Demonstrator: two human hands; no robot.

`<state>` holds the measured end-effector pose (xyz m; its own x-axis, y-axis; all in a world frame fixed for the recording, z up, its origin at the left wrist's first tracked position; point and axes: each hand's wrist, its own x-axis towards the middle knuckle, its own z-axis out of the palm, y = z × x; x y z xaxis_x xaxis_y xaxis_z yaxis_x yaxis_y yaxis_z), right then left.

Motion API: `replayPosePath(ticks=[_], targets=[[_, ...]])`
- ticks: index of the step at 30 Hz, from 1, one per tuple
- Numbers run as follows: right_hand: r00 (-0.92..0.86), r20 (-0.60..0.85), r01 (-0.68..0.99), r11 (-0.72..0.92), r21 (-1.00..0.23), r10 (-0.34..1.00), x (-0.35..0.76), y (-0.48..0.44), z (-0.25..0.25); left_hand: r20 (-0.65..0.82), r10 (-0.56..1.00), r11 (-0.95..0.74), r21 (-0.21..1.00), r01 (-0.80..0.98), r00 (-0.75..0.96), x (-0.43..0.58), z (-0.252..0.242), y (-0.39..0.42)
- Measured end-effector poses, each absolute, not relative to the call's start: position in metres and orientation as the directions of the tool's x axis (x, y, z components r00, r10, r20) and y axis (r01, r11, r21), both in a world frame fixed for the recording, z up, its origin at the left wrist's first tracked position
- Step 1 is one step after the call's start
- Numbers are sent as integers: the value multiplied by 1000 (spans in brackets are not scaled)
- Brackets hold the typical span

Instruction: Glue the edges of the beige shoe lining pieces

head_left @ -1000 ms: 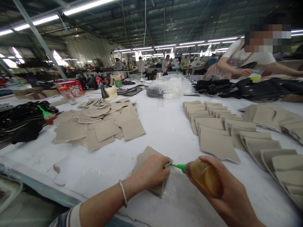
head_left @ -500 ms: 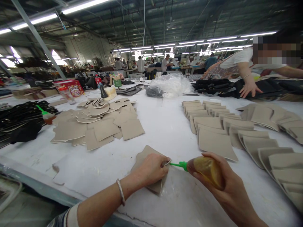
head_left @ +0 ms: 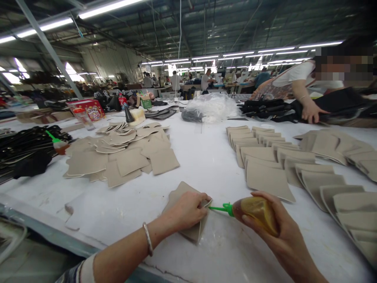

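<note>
Left hand (head_left: 188, 210) stays pinched on the lifted edge of the beige cut piece (head_left: 180, 193) lying on the near tabletop (head_left: 206, 161); right hand (head_left: 279, 236), clamped round the glue bottle (head_left: 256, 210), has nudged its green nozzle (head_left: 219, 208) closer against that edge.

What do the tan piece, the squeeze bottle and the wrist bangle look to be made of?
Tan piece: probably thin fabric-faced foam or synthetic leather, matte; its edge bends up at the left hand. Bottle in the right hand: soft translucent plastic, amber liquid showing through, with a green plastic nozzle. Bangle: likely metal, silvery and shiny.
</note>
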<state>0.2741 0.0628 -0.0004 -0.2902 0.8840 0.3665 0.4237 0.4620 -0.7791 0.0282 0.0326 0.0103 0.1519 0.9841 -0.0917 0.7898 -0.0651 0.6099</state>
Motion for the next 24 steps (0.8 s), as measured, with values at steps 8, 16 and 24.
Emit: replayPosePath(ticks=[8,16,24], targets=[[-334,270,352,386,-853,903,276,60,0,-57,987,-87,598,797,150,28,7,27],[-267,178,305,258,-917,947,267,36,3,-47,985,-105,603,790,166,29,10,24],[-275,128,257,202,-945,953,266,26,3,-46,989,-90,559,824,139,32,6,22]])
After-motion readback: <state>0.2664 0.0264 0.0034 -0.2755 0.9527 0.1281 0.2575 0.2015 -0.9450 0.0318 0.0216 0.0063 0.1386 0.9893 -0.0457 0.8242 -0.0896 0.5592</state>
